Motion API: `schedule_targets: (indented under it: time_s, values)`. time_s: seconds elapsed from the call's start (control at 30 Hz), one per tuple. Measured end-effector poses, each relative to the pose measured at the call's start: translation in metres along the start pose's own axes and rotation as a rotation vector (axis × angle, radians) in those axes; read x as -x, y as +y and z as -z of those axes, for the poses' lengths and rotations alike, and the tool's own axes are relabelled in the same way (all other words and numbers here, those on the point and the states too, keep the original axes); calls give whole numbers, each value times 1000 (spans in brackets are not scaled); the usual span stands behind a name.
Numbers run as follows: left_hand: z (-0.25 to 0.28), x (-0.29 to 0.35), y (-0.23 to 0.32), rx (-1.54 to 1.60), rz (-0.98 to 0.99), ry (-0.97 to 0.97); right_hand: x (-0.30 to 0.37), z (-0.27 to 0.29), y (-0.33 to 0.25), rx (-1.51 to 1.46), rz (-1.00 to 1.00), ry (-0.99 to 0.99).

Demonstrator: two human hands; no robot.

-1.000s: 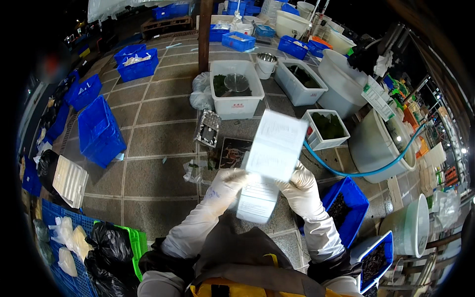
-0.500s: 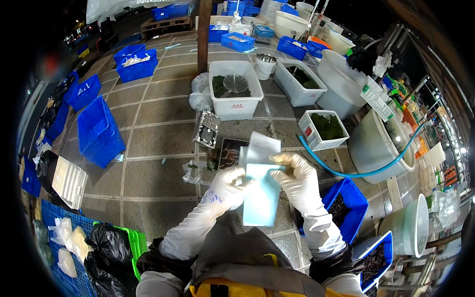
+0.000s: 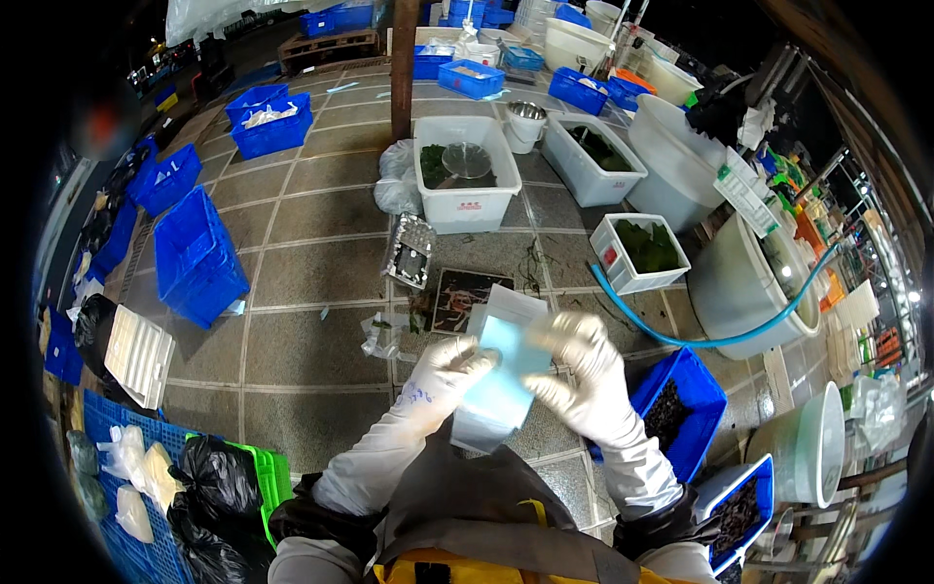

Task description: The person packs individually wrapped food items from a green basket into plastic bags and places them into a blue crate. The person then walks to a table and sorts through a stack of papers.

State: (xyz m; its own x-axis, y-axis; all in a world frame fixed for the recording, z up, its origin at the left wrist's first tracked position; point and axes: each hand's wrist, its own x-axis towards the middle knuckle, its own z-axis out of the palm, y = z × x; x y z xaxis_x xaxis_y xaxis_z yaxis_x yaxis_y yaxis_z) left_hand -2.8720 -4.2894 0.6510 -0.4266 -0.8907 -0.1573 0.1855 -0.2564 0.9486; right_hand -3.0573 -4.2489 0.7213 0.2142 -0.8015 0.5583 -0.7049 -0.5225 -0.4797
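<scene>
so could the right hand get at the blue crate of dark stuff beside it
Probably not right away: the right hand is gripping the pale bag along with the left hand. The blue crate sits open just beside it, nothing between.

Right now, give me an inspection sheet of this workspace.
Surface: tiled floor, wet-looking, plant scraps scattered.
Job's things: clear plastic bag, pale blue, held up in front of the body.
Clutter: white tubs of greenery, blue crates, black bags, white tray.
Grips: left hand and right hand, both in white gloves, each pinching the bag.
Cables: blue hose curving across the floor to the large grey tub.
Surroundings: wooden post; dark beyond.
</scene>
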Motion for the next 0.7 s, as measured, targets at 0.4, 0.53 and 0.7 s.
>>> schedule_targets:
  time_s: [0.4, 0.53, 0.7]
  values:
    - [-1, -3, 5, 387, 236, -133, 7, -9, 5, 351, 255, -108]
    - [1, -2, 0, -40, -31, -52, 0, 6, 1, 2, -2, -111]
    - [-5, 1, -2, 95, -341, -98, 2, 2, 1, -136, -150, 53]
